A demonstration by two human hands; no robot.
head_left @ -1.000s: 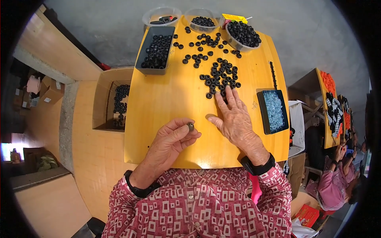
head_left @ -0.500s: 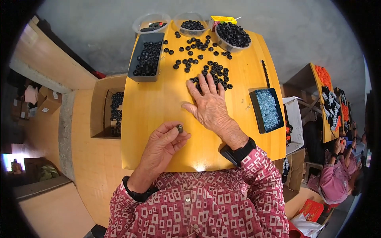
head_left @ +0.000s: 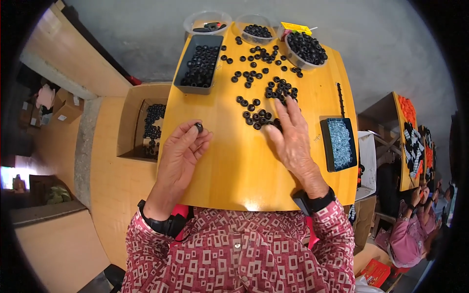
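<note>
My left hand is raised over the left part of the yellow table, pinching a small black ring-shaped piece between thumb and fingertips. On the right, my right hand is open, palm down, its fingers stretched over loose black ring-shaped pieces. Its fingertips partly cover some of them; whether it grips any is hidden, though none shows between the fingers. Beyond those fingertips lies a denser cluster of the same pieces, with more scattered toward the back.
A dark grey bin of black pieces stands back left. Clear bowls line the far edge. At right are a black tray of small clear bluish bits and a thin black stick. Beside the table sits a cardboard box; another person works far right.
My left hand has moved farther up and left with its piece. The right hand has shifted right, and several loose pieces now lie nearer me beside its thumb. The whole view has shifted slightly.
</note>
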